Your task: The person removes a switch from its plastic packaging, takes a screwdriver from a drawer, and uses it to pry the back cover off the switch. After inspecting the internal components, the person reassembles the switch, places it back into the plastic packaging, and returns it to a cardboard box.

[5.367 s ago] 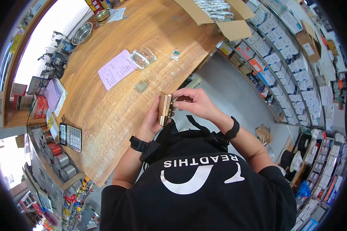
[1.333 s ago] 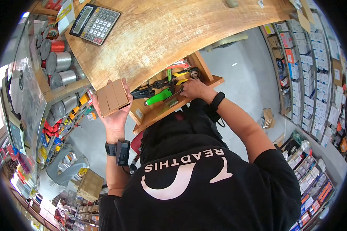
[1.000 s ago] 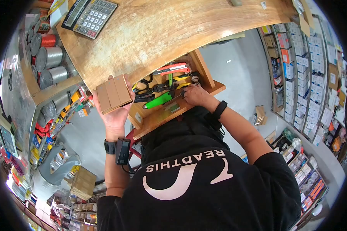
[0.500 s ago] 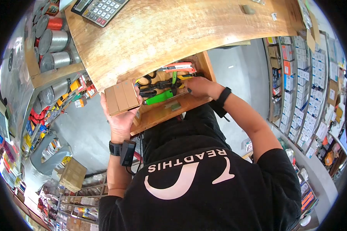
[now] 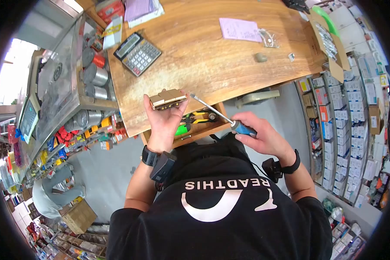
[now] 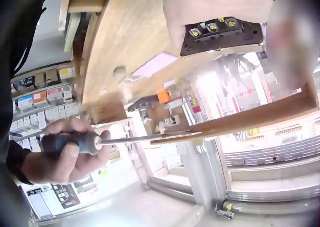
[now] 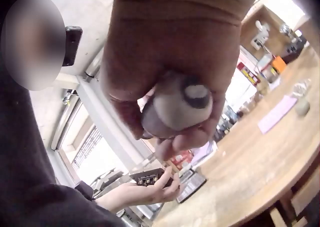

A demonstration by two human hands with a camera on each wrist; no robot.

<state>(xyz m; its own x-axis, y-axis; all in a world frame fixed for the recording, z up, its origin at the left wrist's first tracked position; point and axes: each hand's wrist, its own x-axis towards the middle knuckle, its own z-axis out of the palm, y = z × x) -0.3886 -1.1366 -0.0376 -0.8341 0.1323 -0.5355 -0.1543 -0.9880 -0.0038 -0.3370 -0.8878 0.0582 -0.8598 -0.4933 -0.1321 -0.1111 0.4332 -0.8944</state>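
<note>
Your left hand (image 5: 164, 123) holds the gold-faced module (image 5: 169, 99) between thumb and fingers, above the counter's near edge, its screw terminals showing. Your right hand (image 5: 266, 135) grips the screwdriver (image 5: 244, 129) by its handle, fingers wrapped round it; the shaft points far-left, tip apart from the module. Below, the open drawer (image 5: 216, 128) contains a green tool (image 5: 183, 129). On the counter (image 5: 190, 56), the calculator (image 5: 138, 54) lies left and the purple paper (image 5: 239, 29) far right.
</note>
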